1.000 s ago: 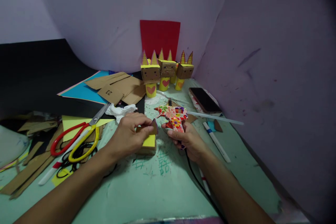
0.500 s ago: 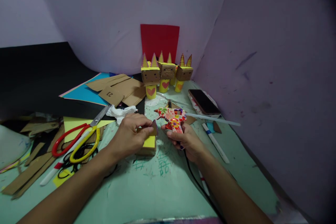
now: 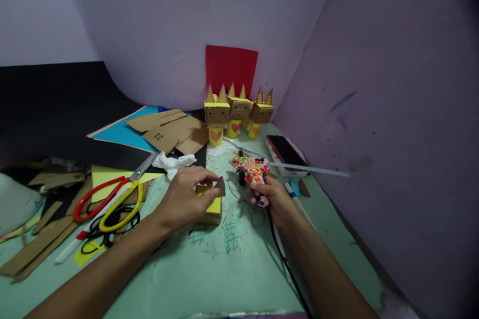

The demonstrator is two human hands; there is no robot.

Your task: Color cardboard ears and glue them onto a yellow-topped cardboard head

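My left hand (image 3: 190, 193) pinches a small pointed cardboard piece (image 3: 221, 187) between thumb and fingers, at the top of a little box. The box (image 3: 214, 207), cardboard with a yellow top, sits on the green table beneath that hand, partly covered by it. In my right hand (image 3: 275, 199) is a flower-patterned glue gun (image 3: 254, 172), its nozzle pointing left and held apart from the box. A long translucent glue stick (image 3: 310, 168) sticks out of its back, and a black cord (image 3: 279, 249) runs down from the handle.
Several box-headed figures (image 3: 217, 115) with pointed ears stand at the back before a red sheet (image 3: 231, 67). Scissors (image 3: 125, 192), cardboard scraps (image 3: 164, 134) and crumpled tissue (image 3: 174, 163) lie left. A phone (image 3: 286, 152) and a marker (image 3: 295, 197) are on the right.
My right hand has drawn the glue gun a little to the right, away from the box. My left hand stays at the box with the pointed piece pinched.
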